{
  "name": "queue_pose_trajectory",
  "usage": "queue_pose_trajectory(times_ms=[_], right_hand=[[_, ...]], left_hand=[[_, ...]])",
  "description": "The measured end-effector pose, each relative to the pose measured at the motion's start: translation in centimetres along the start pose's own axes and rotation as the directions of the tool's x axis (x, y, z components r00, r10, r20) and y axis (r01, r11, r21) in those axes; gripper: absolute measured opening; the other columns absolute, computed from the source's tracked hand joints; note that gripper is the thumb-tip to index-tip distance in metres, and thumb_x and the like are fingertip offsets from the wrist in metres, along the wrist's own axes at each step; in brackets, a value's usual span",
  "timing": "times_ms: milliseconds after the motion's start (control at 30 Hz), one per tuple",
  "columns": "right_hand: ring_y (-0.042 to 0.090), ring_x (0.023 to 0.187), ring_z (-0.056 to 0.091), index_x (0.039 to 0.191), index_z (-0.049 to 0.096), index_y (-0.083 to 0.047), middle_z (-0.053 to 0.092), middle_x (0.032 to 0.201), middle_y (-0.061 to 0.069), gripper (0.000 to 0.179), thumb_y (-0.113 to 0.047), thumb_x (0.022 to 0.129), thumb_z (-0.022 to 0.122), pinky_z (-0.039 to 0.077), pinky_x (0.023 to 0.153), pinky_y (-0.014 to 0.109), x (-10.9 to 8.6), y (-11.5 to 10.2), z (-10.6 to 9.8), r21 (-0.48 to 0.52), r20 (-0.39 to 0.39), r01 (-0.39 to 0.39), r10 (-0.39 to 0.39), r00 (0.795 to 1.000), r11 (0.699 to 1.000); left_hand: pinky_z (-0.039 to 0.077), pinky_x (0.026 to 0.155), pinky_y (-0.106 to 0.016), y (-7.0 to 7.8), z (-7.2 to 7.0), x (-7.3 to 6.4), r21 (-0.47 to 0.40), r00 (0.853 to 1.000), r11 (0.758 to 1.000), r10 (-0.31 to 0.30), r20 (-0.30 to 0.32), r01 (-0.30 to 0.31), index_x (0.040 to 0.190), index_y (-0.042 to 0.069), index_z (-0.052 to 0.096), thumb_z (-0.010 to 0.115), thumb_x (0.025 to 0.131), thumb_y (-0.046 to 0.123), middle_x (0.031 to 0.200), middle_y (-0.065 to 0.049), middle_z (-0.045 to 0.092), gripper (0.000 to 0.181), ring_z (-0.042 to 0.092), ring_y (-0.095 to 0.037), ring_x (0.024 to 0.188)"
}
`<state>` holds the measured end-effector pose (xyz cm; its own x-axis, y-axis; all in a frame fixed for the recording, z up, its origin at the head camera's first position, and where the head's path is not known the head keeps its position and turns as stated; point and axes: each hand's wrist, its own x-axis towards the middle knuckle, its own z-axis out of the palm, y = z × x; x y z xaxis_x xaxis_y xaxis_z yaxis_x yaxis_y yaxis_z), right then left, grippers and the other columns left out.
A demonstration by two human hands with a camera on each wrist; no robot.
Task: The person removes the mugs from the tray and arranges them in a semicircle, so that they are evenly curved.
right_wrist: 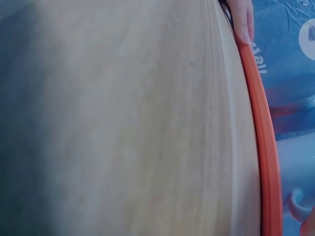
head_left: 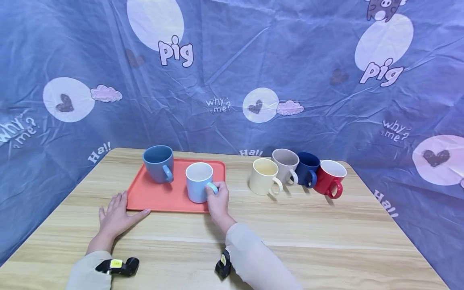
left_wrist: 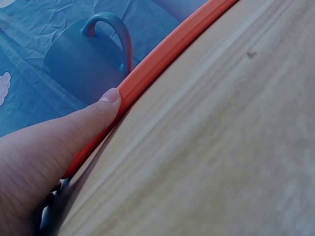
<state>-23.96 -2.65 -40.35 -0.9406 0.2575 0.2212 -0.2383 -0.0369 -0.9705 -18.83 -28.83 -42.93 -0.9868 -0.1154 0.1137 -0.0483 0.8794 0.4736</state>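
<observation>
A light blue mug (head_left: 197, 187) with a white inside stands upright on the right part of an orange-red tray (head_left: 152, 199). At its handle, my right hand (head_left: 219, 204) holds on with thumb and fingers. Spread out at the tray's near left corner is my left hand (head_left: 117, 217), its thumb touching the front rim (left_wrist: 162, 51) in the left wrist view. A grey-blue mug (head_left: 156, 166) stands at the tray's back left, handle toward the front right. In the right wrist view only a fingertip of the right hand (right_wrist: 309, 227) shows, beside the light blue mug (right_wrist: 301, 160).
To the tray's right, a cream mug (head_left: 260, 182), a grey mug (head_left: 284, 161), a navy mug (head_left: 305, 166) and a red mug (head_left: 324, 179) stand close together on the wooden table (head_left: 326, 237). A blue printed cloth (head_left: 224, 76) hangs behind the table.
</observation>
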Motion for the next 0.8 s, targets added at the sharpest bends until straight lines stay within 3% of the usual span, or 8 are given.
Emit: queue_pose_trajectory(times_ms=[267, 533, 800], right_hand=[[0.016, 0.074, 0.048, 0.076, 0.049, 0.005, 0.051, 0.072, 0.007, 0.011, 0.008, 0.075, 0.059, 0.044, 0.068, 0.026, 0.0, -0.4, -0.3, 0.017, 0.010, 0.042, -0.042, 0.999, 0.999], [0.016, 0.071, 0.048, 0.079, 0.049, 0.006, 0.050, 0.074, 0.007, 0.010, 0.007, 0.076, 0.059, 0.046, 0.062, 0.028, 0.4, -1.9, -0.8, 0.053, 0.010, -0.026, 0.025, 1.000, 0.998], [0.016, 0.075, 0.053, 0.083, 0.050, 0.008, 0.053, 0.078, 0.009, 0.011, 0.006, 0.077, 0.058, 0.049, 0.068, 0.031, 1.3, -3.9, -1.7, 0.070, -0.017, -0.012, 0.013, 1.000, 0.997]], left_hand=[[-0.013, 0.086, -0.064, -0.1, 0.0, 0.0, -0.007, 1.000, 1.000, 0.003, -0.006, -0.003, 0.133, -0.010, 0.008, 0.054, 0.070, 0.063, 0.131, -0.038, 0.011, 0.107, 0.003, -0.049, 0.120], [-0.013, 0.086, -0.064, 0.0, 0.0, 0.0, -0.008, 1.000, 1.000, -0.001, -0.002, 0.001, 0.133, -0.010, 0.008, 0.053, 0.069, 0.063, 0.131, -0.038, 0.011, 0.107, 0.002, -0.049, 0.120], [-0.013, 0.086, -0.064, -0.1, 0.1, 0.2, -0.003, 1.000, 1.000, 0.006, -0.016, -0.006, 0.134, -0.009, 0.009, 0.053, 0.069, 0.063, 0.131, -0.037, 0.011, 0.107, 0.003, -0.049, 0.120]])
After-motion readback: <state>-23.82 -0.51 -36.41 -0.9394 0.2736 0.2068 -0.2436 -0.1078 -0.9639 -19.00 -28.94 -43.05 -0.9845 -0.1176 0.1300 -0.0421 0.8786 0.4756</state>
